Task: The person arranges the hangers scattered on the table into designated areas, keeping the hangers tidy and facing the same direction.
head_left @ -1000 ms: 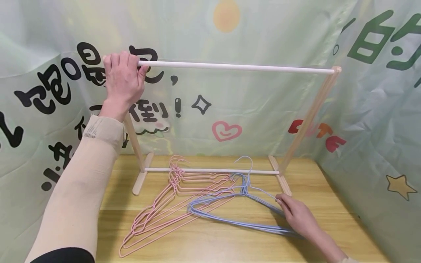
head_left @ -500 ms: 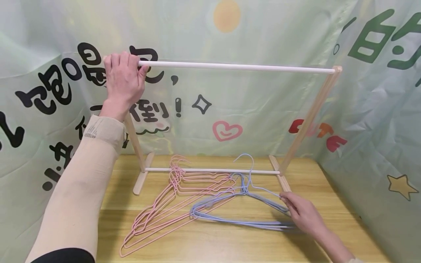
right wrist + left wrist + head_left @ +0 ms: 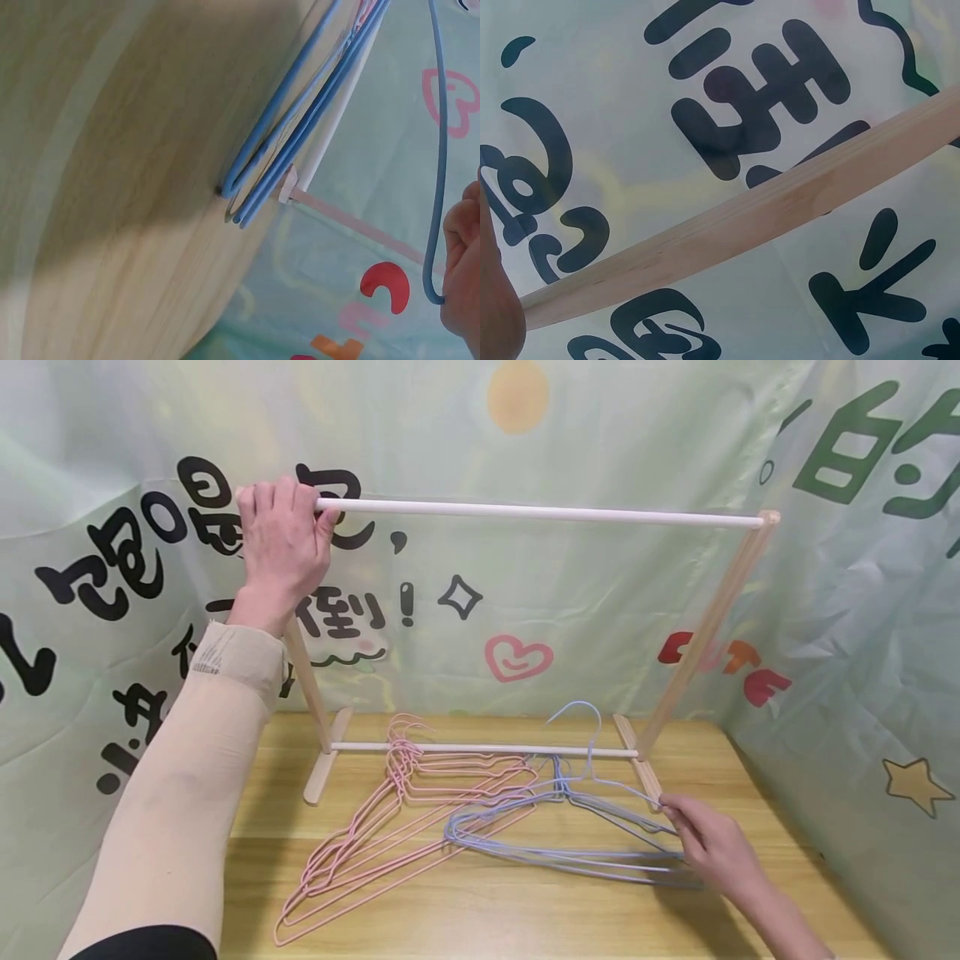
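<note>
The right hand (image 3: pixel 716 847) pinches one blue hanger (image 3: pixel 441 150) by the end of its shoulder, thumb and fingertips closed on the wire. From this grip the hanger extends leftward, its long axis running sideways and roughly along the upper rail (image 3: pixel 540 512), its hook rising up and to the left of the hand. The governing relation is this: the upper rail lies above and beyond the right hand, well apart from the hook, whereas the lower rail (image 3: pixel 480 749) passes behind the hanger's neck in the head view. The right hand is the nearer to the hanger; the left hand (image 3: pixel 283 539), higher and well to the left, curls over the upper rail's left end. Just left of the right hand and lower than the held shoulder lie the other blue hangers (image 3: pixel 559 789); how far the held hanger's far end is separate from them cannot be told. Farther left, the pink hangers (image 3: pixel 405 768) lie bunched on the table (image 3: pixel 525 914). Beyond the right hand, a wooden post (image 3: pixel 699 652) slants up to the upper rail's right end.
</note>
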The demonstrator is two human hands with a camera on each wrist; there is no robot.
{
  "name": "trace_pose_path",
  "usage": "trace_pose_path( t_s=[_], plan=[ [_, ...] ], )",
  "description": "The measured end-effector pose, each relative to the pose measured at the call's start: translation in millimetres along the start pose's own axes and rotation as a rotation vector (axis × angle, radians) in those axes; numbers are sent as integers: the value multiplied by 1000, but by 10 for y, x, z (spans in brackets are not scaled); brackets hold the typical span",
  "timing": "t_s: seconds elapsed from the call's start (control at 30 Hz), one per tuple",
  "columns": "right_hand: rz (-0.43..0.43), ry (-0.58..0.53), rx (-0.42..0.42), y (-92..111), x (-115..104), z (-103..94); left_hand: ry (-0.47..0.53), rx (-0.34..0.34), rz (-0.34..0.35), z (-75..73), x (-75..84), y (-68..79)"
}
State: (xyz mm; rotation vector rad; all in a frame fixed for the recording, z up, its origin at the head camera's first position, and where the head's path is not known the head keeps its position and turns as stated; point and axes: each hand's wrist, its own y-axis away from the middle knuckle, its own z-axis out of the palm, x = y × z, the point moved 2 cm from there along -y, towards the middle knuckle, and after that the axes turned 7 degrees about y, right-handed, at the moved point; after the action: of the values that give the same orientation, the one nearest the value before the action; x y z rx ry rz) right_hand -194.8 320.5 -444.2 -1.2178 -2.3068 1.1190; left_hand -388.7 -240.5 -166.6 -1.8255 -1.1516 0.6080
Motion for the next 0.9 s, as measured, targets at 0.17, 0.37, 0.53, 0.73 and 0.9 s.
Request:
trace_pose_path(
  t_s=[0.17,0.37,0.53,0.73,0.9],
  plan=[
    [-20,-6,15,3,7,20,3,-2,-1,-4,-3,-4],
    [-22,-52,-8,47,-52,144,10,-4,-8,-1,-1,-4],
    [32,-96,-1,31,-146,207,6,-8,-14,11,-15,-7],
    [51,-150,-35,22,-259,296,4,-20,-29,21,-33,-16],
    [77,-188,-77,23,-337,379,0,-37,-39,36,-48,-27]
  ],
)
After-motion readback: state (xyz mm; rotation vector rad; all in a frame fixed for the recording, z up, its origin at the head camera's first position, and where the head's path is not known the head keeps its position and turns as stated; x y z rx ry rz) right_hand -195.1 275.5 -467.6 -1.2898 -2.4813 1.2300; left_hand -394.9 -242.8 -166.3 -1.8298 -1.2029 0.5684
